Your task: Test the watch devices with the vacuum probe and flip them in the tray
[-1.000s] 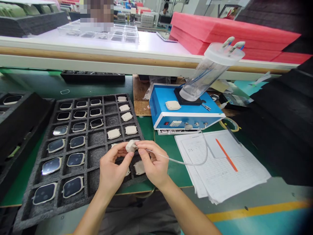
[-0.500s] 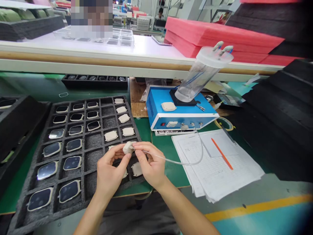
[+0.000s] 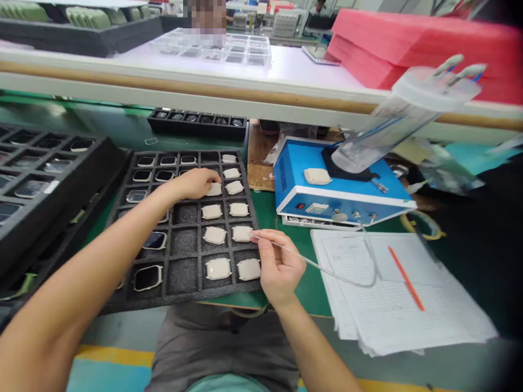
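Observation:
A dark foam tray (image 3: 183,295) holds cream watch-case pieces in its right columns and dark-screened watch faces at the left. My left hand (image 3: 199,183) reaches over the tray, its fingertips closed on a cream piece (image 3: 214,189) in an upper compartment. Pinched between the fingers of my right hand (image 3: 281,261), by the tray's right edge, is the end of a thin clear tube (image 3: 322,268). That tube runs to the front of a blue box (image 3: 343,197), on which another cream piece (image 3: 317,176) lies.
Papers with an orange stick (image 3: 406,279) lie at the right. A clear cylinder (image 3: 384,128) leans above the blue box. More foam trays (image 3: 61,218) stand at the left. Behind runs a raised white shelf (image 3: 286,90) with red foam (image 3: 420,49).
My left hand has left my right hand and moved up and back over the tray with the cream piece. My right hand still holds the tube. The camera view has shifted.

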